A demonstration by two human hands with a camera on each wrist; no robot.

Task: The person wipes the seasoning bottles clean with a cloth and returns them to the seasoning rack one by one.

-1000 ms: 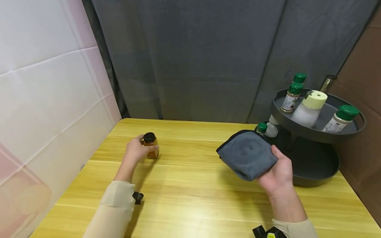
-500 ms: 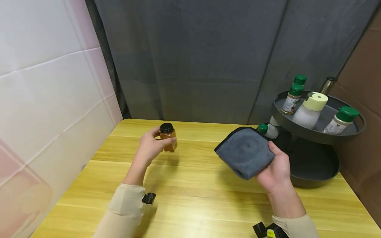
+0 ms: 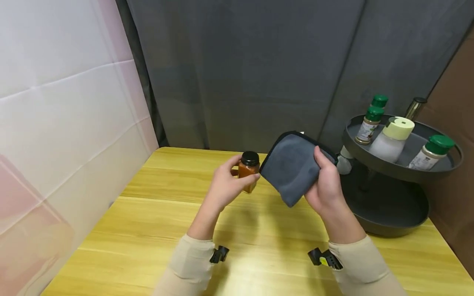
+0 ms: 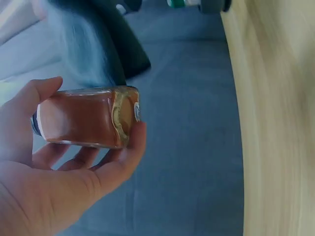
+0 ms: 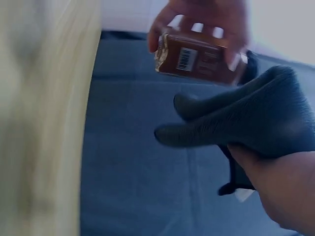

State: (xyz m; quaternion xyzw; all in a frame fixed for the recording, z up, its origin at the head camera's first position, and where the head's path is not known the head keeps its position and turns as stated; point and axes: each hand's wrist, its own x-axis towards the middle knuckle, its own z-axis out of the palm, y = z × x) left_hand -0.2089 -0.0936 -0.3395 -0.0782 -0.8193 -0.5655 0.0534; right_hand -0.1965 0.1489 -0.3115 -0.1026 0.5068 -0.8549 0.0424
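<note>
A small glass spice jar point(image 3: 247, 174) with a black lid and reddish-brown contents is gripped upright by my left hand point(image 3: 227, 183), raised off the table. In the left wrist view the thumb and fingers wrap the jar point(image 4: 81, 118); a barcode label on the jar point(image 5: 189, 60) shows in the right wrist view. My right hand point(image 3: 327, 185) holds a folded grey cloth point(image 3: 290, 166) with black edging, thumb on one face and the other fingers behind it. The cloth's left corner comes close to the jar; whether they touch I cannot tell.
At the right stands a dark two-tier round rack point(image 3: 392, 222). Its upper tier bears several green-capped spice bottles point(image 3: 366, 129) and a white container point(image 3: 389, 144) with a pale yellow lid. Below are the wooden table point(image 3: 148, 230) and, behind it, a grey curtain point(image 3: 240, 74).
My left hand has lifted the spice jar off the table and carried it right, up to the cloth. My right hand has shifted the cloth slightly left and tilted it.
</note>
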